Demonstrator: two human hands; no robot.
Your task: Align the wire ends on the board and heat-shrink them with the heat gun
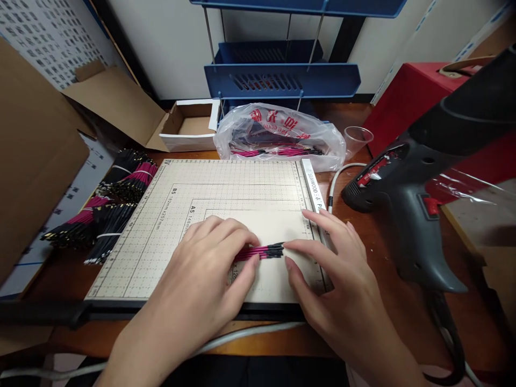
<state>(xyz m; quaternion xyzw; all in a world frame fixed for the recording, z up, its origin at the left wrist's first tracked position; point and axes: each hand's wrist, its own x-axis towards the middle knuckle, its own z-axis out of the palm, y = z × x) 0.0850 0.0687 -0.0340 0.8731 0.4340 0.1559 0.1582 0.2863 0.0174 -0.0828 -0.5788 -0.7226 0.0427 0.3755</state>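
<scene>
A small bunch of pink and black wires [268, 251] is held low over the board [250, 183], near its near edge and towards the near right corner. The pink part is pinched between the thumb and index finger of the left hand [205, 269], whose other fingers are curled beside them. The right hand [342, 274] is held partly open, its thumb and index finger parted at the black ends of the wires; whether these ends are touched cannot be told. The board is marked with a grid and size outlines, and a black handle [44, 313] is seen at its near left corner. Past its left edge, banded bundles [121, 183] of pink and black wires are piled beside a cardboard box [36, 145]. Beyond the far edge, a small open box [189, 144] is placed next to a clear plastic bag [322, 134] in which more pink and black wires are seen. A clear cup [358, 141] is set just right of the bag, and a blue rack [334, 80] is stood behind. On the right side of the tabletop [379, 306], a heat gun [419, 215] is seen in front of a red box [411, 102].
</scene>
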